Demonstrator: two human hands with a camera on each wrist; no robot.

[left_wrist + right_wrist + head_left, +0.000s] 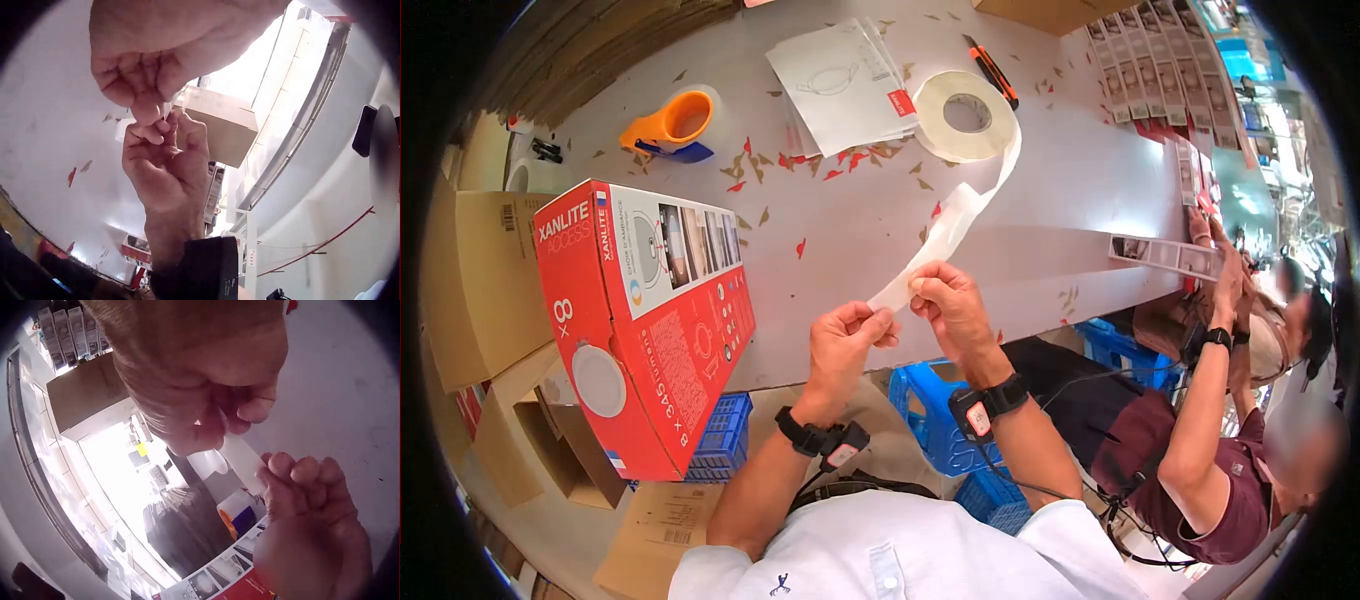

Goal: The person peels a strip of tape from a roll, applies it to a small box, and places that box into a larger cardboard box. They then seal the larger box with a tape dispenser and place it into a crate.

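A white strip (945, 235) runs from a large roll (967, 116) on the table to both hands. My left hand (846, 345) pinches its near end between thumb and fingers, and my right hand (956, 308) pinches it slightly farther along. In the right wrist view the strip (244, 462) spans the gap between my right hand (206, 381) and my left hand (315, 519). The left wrist view shows my left hand (162, 50) close to my right hand (167, 169), with the strip mostly hidden by fingers.
A red and white box (645, 330) stands at the left. Behind lie an orange tape dispenser (685, 118), printed sheets (835, 85) and a cutter (992, 72). Small red and brown scraps dot the table (840, 215). At the right, another person (1200, 450) handles printed strips.
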